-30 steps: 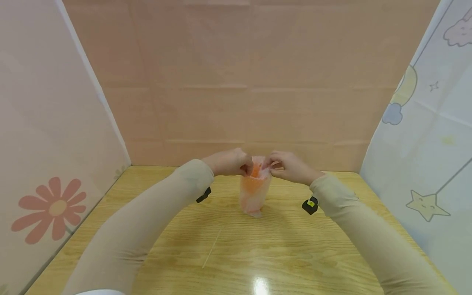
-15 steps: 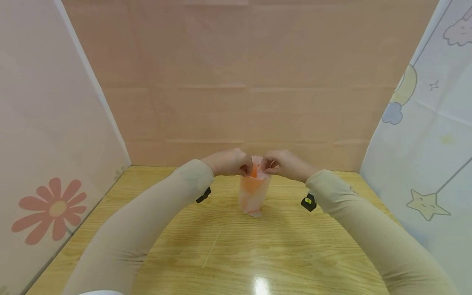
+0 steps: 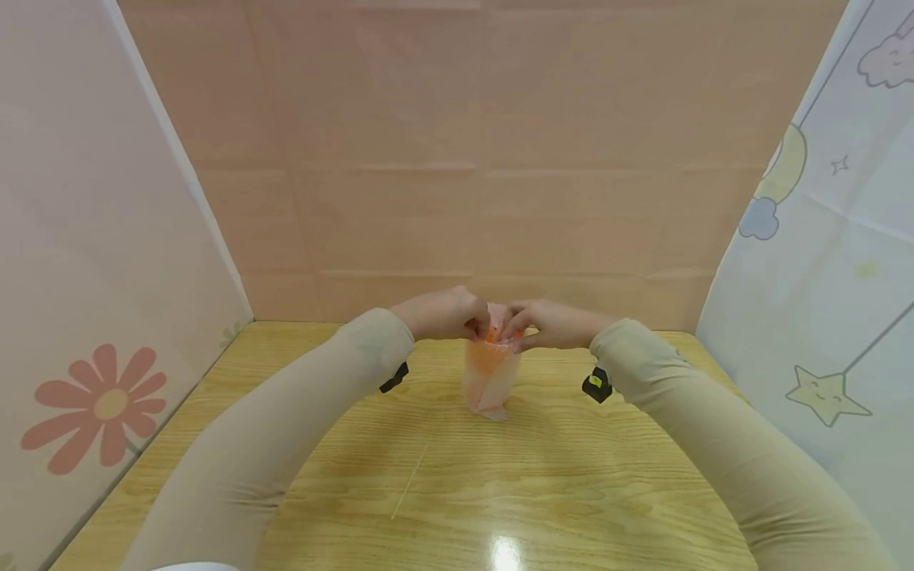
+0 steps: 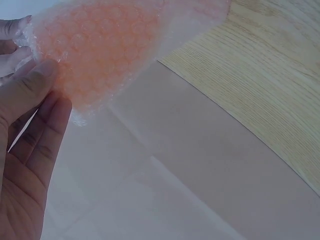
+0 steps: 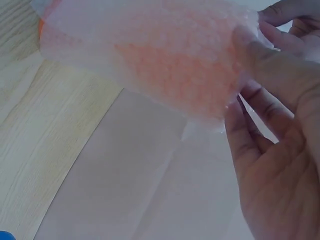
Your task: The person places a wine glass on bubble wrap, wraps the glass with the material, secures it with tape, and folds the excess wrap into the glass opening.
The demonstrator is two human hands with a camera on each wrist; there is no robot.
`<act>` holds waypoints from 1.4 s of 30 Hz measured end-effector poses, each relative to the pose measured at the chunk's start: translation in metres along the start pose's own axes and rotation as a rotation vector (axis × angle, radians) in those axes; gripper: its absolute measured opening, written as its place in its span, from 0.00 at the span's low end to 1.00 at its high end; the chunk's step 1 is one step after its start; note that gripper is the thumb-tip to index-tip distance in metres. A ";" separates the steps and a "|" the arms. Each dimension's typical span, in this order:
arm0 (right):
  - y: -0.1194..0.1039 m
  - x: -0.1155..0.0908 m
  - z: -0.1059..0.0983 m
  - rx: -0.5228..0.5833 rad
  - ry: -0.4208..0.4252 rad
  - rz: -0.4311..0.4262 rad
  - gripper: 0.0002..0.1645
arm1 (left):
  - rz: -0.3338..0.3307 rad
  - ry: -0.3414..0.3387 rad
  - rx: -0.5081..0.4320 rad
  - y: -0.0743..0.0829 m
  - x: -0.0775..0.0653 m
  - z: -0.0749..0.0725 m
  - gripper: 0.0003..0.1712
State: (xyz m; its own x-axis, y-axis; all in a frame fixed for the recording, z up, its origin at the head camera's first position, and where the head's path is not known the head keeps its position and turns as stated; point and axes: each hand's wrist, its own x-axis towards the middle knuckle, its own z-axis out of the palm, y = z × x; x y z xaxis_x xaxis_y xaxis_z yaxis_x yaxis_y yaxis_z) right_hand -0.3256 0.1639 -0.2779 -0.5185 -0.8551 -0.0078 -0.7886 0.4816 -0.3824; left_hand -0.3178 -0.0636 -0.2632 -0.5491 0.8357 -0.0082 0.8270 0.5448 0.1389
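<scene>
A bubble wrap pouch point(image 3: 491, 388) stands upright on the wooden table, with something orange showing through it. My left hand point(image 3: 446, 313) pinches its upper left rim between thumb and fingers. At the upper right rim, my right hand point(image 3: 553, 323) grips the wrap, fingertips dipping over the mouth. The left wrist view shows the bubbles point(image 4: 100, 45) close up, my left thumb point(image 4: 32, 82) lying on the near face. In the right wrist view my right hand point(image 5: 280, 165) has its thumb on one face and fingers behind. The orange item's shape is hidden by the wrap.
A thin pale strand point(image 3: 410, 480) lies on the wooden table point(image 3: 571, 492) left of centre. Behind rises a plain peach backdrop point(image 3: 471, 159), with patterned panels point(image 3: 821, 277) on both sides. A small blue object point(image 5: 6, 235) peeks in at the right wrist view's corner.
My right hand shifts slightly left, its fingers moving from the pouch's right edge further over the mouth. The left hand keeps its place, and the pouch narrows a little at the top.
</scene>
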 end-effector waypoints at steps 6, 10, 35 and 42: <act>0.003 0.001 0.006 0.122 0.073 0.016 0.11 | 0.012 0.022 -0.002 -0.001 -0.001 0.001 0.05; 0.006 0.000 0.006 0.116 0.089 -0.011 0.06 | 0.019 0.026 -0.018 -0.001 -0.001 0.001 0.05; 0.006 -0.001 0.010 0.168 0.198 -0.029 0.04 | 0.004 0.003 -0.022 -0.001 -0.002 -0.001 0.03; 0.015 0.003 -0.004 0.332 0.250 0.179 0.11 | 0.008 0.005 -0.014 -0.001 -0.002 -0.001 0.03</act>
State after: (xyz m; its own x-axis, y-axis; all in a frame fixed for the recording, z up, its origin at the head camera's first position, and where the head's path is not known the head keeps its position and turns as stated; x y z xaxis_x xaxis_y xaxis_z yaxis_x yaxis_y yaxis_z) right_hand -0.3399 0.1696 -0.2801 -0.7330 -0.6718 0.1072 -0.5517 0.4948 -0.6715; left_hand -0.3179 -0.0661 -0.2625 -0.5431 0.8397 -0.0024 0.8296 0.5370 0.1533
